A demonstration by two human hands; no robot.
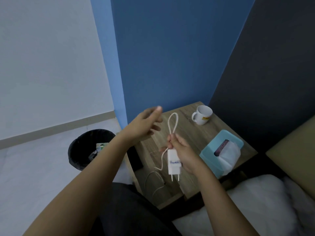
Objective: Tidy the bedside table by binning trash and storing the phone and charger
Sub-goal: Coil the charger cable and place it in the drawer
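My right hand (181, 150) grips a white charger (173, 165), its two plug pins pointing down, above the wooden bedside table (190, 133). The white cable (172, 122) loops up from my fingers and trails down towards the table's front edge. My left hand (144, 125) hovers just left of the loop, fingers spread, holding nothing. A black bin (81, 150) with some trash in it stands on the floor to the left of the table. No phone is in sight.
A white mug (202, 114) stands at the back of the table. A light blue tissue box (221, 153) sits at its right edge. White bedding (255, 201) lies at lower right, and the blue wall (170, 57) is behind.
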